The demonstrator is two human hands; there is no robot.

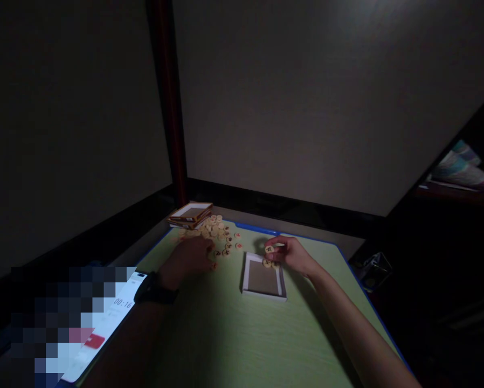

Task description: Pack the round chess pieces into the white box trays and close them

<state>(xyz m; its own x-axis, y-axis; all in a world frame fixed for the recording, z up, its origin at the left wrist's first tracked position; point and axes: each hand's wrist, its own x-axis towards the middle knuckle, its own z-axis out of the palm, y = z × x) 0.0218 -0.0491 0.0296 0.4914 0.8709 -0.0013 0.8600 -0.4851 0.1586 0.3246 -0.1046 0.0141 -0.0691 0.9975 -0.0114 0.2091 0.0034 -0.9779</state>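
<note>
My right hand (287,252) pinches a round wooden Chinese chess piece (269,249) with a dark character, above the far edge of a shallow white-rimmed box (246,272). Two more pieces (267,263) rest inside at its far end, beside my fingertips. Over on the left, my left hand (190,257) is low over the table, among loose chess pieces (226,252) with black or red characters. Its fingers are dark and partly hidden, so whether they hold a piece does not show. Behind it lies a heap of pieces (213,229), partly covered by the hand.
Stacked shallow boxes (191,212) stand at the far left corner of the green table (234,334). A lit phone (116,318) showing a timer lies at the left edge. Walls close off the back and left; a transparent container (374,272) is beyond the right edge.
</note>
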